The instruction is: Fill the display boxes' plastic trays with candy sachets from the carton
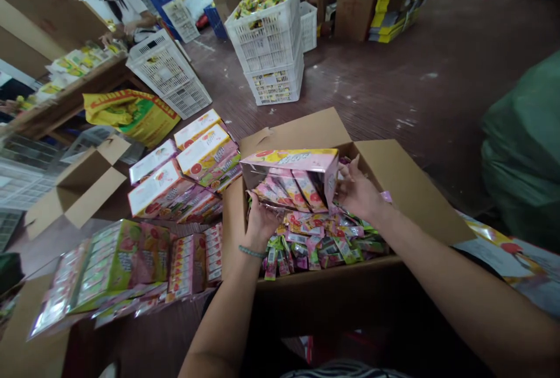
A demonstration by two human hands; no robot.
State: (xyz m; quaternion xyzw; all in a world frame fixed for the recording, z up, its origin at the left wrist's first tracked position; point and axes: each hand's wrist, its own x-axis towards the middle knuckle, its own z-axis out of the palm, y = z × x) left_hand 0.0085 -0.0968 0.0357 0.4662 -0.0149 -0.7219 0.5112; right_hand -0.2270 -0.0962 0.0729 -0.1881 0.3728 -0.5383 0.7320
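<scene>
A pink and yellow display box (291,159) with a clear front is held tilted above a large open carton (306,284). Several pink sachets with a grapefruit print show inside the box. My left hand (262,217), a green beaded bracelet at its wrist, grips the box's lower left corner. At the right end of the box my right hand (359,191) has its fingers wrapped round the edge. Loose pink and green sachets (315,241) fill the carton below both hands.
Stacked display boxes (164,188) and wrapped packs (126,261) lie left of the carton. Ahead stand white crates (273,39). An open small carton (83,182) is at the left, a green sack (525,144) at the right. A person works at a table (65,95) back left.
</scene>
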